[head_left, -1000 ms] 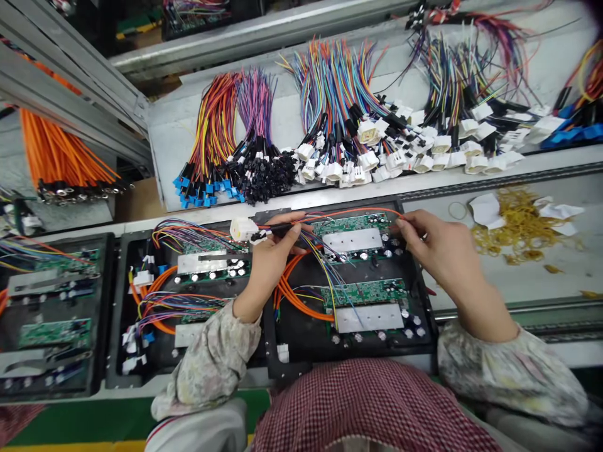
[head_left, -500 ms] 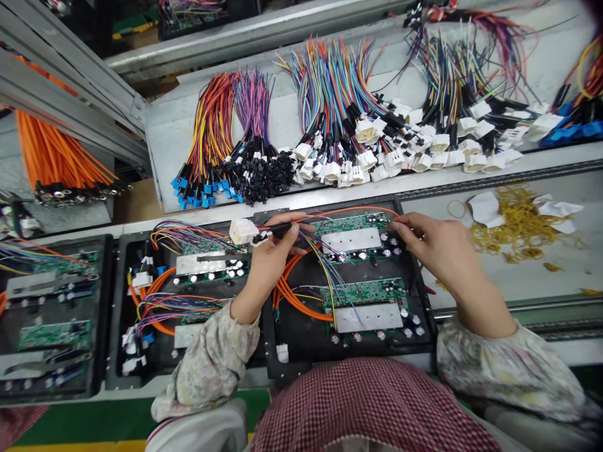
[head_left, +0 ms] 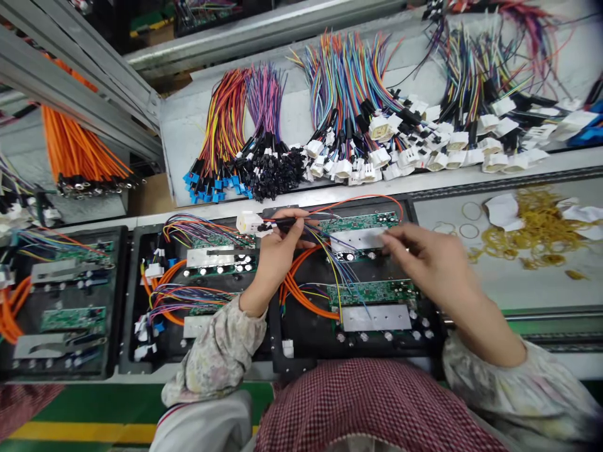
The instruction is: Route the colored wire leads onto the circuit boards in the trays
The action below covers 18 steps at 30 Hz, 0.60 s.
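Observation:
My left hand (head_left: pixel 279 248) is closed around a wire harness (head_left: pixel 287 221), thumb against the fingers. The harness's white connector (head_left: pixel 249 222) juts out to the left of that hand. Its loose coloured wires (head_left: pixel 335 256) fan out rightward and down over the upper circuit board (head_left: pixel 384 218). One orange wire (head_left: pixel 362 196) arches above the board, its end bending down near my right hand (head_left: pixel 414 251). The thumb and index finger of my right hand are pinched together over the right end of the metal plate; whatever lies between them cannot be made out.
A lower circuit board (head_left: pixel 377 292) and orange cables (head_left: pixel 296 292) share the black tray (head_left: pixel 294 326). More loaded trays (head_left: pixel 125 301) stand to the left. Wire harness bundles (head_left: pixel 348 81) lie on the shelf behind. Yellow rubber bands (head_left: pixel 522 235) are scattered at right.
My right hand has moved left and slightly down, away from the orange wire it pinched, which now curls free at its end. My left hand keeps its grip on the harness. The view has shifted slightly.

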Each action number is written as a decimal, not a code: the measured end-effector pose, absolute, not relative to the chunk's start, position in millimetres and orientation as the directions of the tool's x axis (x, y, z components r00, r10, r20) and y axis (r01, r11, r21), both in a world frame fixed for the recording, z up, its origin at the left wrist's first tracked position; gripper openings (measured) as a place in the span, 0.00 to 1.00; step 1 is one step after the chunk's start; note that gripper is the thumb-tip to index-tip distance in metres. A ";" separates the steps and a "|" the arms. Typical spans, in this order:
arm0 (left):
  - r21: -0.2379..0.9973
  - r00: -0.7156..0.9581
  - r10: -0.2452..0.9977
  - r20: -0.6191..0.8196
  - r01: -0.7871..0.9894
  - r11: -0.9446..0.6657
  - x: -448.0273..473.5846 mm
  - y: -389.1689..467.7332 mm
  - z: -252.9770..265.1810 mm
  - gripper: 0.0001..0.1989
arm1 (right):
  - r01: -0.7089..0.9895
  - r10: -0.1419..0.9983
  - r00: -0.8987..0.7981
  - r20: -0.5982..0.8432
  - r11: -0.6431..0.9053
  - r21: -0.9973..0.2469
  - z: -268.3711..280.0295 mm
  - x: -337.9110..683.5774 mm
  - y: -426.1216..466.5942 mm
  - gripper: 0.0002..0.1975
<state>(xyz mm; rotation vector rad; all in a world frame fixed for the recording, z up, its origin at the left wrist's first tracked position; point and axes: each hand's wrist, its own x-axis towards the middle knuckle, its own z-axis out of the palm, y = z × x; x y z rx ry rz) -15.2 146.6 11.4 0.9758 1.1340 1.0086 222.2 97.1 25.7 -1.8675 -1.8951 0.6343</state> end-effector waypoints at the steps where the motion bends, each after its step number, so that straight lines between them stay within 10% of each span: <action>1: 0.959 0.131 0.963 -0.236 -0.131 0.253 -15.4 146.8 11.4 0.09 | 0.827 0.999 0.028 0.018 -0.013 -0.561 24.4 225.1 105.4 0.16; 18: 0.970 0.122 0.966 -0.229 -0.055 0.237 -18.8 146.3 12.7 0.14 | 0.937 0.999 0.000 -0.043 -0.015 -0.348 6.0 224.2 142.4 0.16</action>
